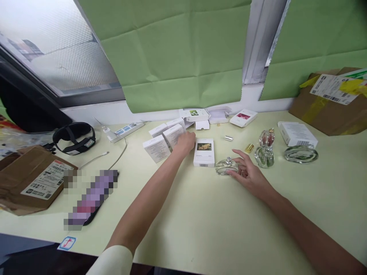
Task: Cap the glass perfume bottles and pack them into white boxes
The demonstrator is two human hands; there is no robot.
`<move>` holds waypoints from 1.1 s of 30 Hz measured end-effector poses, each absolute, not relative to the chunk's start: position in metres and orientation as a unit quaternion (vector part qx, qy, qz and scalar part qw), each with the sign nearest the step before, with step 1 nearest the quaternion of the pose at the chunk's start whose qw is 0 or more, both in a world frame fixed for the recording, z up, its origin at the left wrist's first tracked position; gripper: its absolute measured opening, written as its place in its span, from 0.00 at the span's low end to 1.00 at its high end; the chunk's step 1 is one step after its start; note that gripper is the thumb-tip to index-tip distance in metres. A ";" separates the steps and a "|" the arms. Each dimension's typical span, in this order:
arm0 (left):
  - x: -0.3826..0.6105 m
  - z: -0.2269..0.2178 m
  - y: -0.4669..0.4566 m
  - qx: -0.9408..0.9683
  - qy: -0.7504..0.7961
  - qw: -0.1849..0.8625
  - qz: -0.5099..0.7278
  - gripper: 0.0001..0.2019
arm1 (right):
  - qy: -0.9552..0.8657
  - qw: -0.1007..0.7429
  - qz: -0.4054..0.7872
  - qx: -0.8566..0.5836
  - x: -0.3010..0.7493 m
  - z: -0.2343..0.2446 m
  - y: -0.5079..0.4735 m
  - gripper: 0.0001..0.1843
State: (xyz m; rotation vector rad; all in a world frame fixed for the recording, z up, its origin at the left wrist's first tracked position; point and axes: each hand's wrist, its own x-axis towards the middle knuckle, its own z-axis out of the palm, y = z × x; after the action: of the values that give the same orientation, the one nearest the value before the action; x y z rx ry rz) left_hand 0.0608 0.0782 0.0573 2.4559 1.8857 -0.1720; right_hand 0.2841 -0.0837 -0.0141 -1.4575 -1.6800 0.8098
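My left hand, grip unclear, rests beside a flower-printed white box; my right hand, fingers unclenched, touches a clear glass bottle on the pale-green table.

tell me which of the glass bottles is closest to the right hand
The low clear bottle with the silvery top, at the fingertips of the right hand, beside the white flower-picture box. The other three bottles sit farther right, untouched.

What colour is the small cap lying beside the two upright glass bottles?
Gold. The small cap shows best in the head view.
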 end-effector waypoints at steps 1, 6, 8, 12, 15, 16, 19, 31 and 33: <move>0.060 0.055 0.077 0.790 0.611 0.015 -0.051 0.13 | -0.659 0.375 0.310 -0.574 0.284 -0.014 -0.083 0.39; 0.054 0.048 0.065 0.791 0.612 0.006 -0.025 0.14 | -0.661 0.377 0.315 -0.567 0.284 -0.013 -0.083 0.39; 0.051 0.049 0.059 0.790 0.612 0.008 -0.014 0.14 | -0.660 0.377 0.322 -0.564 0.284 -0.013 -0.084 0.39; 0.047 0.070 0.049 0.785 0.620 0.011 0.023 0.17 | -0.664 0.381 0.314 -0.562 0.284 -0.012 -0.083 0.39; 0.048 0.097 0.036 0.793 0.601 0.036 0.095 0.15 | -0.662 0.386 0.315 -0.560 0.284 -0.012 -0.082 0.40; 0.049 0.107 0.029 0.804 0.579 0.056 0.127 0.14 | -0.661 0.388 0.314 -0.560 0.284 -0.012 -0.082 0.40; 0.057 0.130 0.006 0.856 0.467 0.124 0.184 0.17 | -0.657 0.393 0.309 -0.565 0.284 -0.011 -0.081 0.40; 0.085 0.131 -0.017 0.938 0.270 0.196 0.098 0.15 | -0.641 0.411 0.328 -0.559 0.285 -0.014 -0.080 0.41; 0.086 0.128 -0.017 0.943 0.256 0.189 0.102 0.15 | -0.641 0.413 0.333 -0.555 0.285 -0.014 -0.080 0.40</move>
State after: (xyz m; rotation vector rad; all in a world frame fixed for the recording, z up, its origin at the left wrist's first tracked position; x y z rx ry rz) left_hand 0.0859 -0.0169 0.1282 2.6504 0.7202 0.2865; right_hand 0.2848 -0.0798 -0.0140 -1.3945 -1.6118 0.8377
